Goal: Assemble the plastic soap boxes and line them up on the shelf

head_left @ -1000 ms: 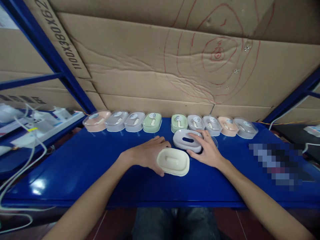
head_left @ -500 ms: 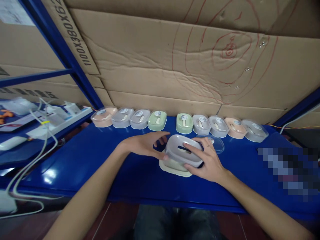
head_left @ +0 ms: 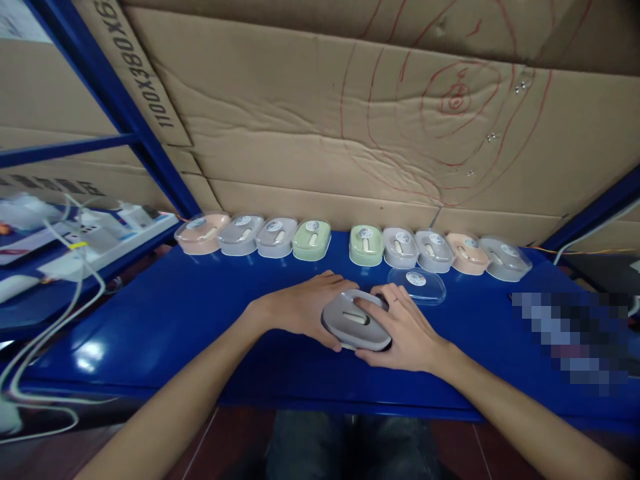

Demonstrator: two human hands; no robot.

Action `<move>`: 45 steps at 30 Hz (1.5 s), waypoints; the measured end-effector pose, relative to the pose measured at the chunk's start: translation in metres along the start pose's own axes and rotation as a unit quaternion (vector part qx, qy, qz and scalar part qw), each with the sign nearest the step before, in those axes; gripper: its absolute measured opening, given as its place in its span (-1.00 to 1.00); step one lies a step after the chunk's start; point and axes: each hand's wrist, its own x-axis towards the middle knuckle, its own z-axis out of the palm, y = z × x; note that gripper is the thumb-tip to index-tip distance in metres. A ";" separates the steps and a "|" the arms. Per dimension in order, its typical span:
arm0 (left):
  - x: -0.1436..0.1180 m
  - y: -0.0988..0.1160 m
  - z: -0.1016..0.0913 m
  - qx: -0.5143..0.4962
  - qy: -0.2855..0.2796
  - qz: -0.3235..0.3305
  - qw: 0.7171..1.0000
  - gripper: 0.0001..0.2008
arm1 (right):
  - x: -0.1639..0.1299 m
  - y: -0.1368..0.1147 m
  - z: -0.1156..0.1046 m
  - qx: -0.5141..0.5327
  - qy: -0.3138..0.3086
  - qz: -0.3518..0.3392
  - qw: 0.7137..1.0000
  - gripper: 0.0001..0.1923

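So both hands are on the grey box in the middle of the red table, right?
Not quite: the table is blue, not red, as the head view shows. The rest holds: the left hand and the right hand are both on the grey box in the middle of it.

A pixelated patch (head_left: 575, 337) hid the blue table's (head_left: 175, 320) right end — cables (head_left: 45, 320) ran off the left edge.
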 end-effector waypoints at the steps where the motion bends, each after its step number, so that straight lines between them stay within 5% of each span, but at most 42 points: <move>1: 0.000 0.001 0.000 0.004 0.000 0.007 1.000 -0.08 | 0.001 0.000 -0.001 -0.001 -0.010 0.001 1.000 -0.16; 23: -0.007 0.013 -0.004 0.006 0.023 -0.020 1.000 -0.16 | -0.002 0.002 -0.001 0.028 -0.004 -0.006 1.000 -0.13; 45: -0.008 0.006 0.003 0.102 -0.033 -0.078 0.991 -0.10 | 0.000 0.001 -0.002 0.028 -0.066 -0.019 0.997 -0.17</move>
